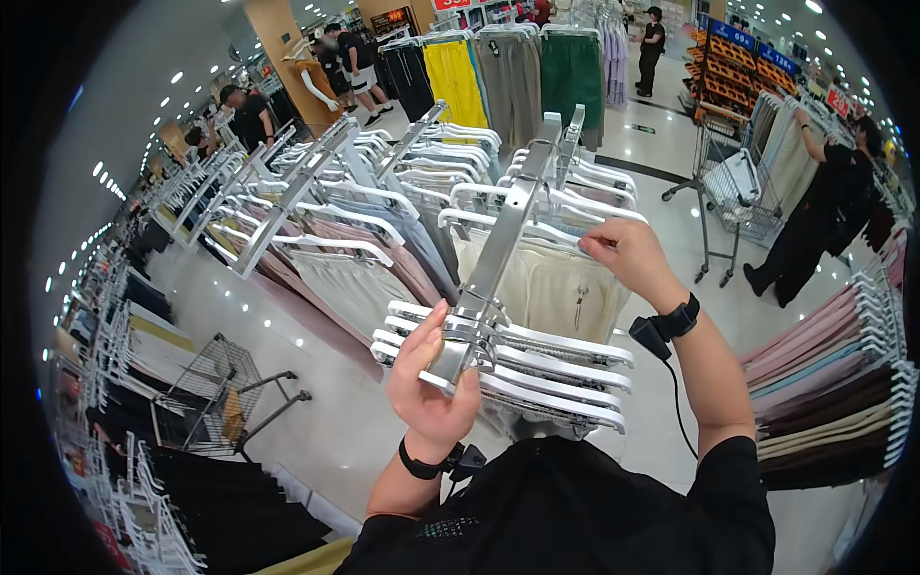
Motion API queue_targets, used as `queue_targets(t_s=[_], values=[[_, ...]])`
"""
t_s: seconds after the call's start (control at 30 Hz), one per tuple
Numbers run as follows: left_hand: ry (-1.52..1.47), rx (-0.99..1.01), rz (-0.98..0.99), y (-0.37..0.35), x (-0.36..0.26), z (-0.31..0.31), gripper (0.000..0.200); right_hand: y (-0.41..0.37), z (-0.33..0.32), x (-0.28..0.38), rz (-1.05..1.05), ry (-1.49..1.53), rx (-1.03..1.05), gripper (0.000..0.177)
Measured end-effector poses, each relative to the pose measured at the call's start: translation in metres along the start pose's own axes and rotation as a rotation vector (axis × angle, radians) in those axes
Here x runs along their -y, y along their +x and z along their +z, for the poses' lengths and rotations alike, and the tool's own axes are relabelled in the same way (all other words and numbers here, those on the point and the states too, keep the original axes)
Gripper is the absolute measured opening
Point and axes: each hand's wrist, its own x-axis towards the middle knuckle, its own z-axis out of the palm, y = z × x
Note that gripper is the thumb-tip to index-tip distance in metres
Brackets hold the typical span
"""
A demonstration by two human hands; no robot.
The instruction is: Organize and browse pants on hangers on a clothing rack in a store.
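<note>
Around the near end of a metal rack bar (498, 249) my left hand (431, 388) is closed, its fingers beside the hooks of several white hangers (556, 376). Farther along on the right, my right hand (628, 254) is closed with fingertips pressed together at a white hanger (522, 228). Cream trousers (546, 283) with a drawstring hang below that hanger. Whether the right fingers grip the hanger or the cloth is too small to tell. Both wrists wear black bands.
More racks of hanging trousers (345, 278) stand to the left. A shopping cart (216, 398) is at the lower left, another cart (738, 187) at the right near a person in black (829, 206). Pink and brown trousers (815, 355) hang at the right edge.
</note>
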Motion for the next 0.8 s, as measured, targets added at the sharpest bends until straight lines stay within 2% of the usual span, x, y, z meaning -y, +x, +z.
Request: queue_targets(t_s=[0.17, 0.57, 0.77, 0.8], values=[[0.029, 0.012, 0.039, -0.002, 0.002, 0.002, 0.045, -0.001, 0.000, -0.002, -0.004, -0.020, -0.015, 0.021], [-0.079, -0.034, -0.060, -0.005, -0.006, 0.006, 0.043, -0.006, 0.003, 0.004, -0.045, -0.084, -0.059, 0.023], [-0.058, -0.045, -0.062, -0.005, -0.006, 0.007, 0.042, -0.005, -0.007, 0.002, 0.134, 0.073, 0.069, 0.022], [-0.052, -0.043, -0.065, -0.005, -0.007, 0.006, 0.042, -0.001, -0.009, -0.007, 0.033, 0.103, -0.097, 0.024]])
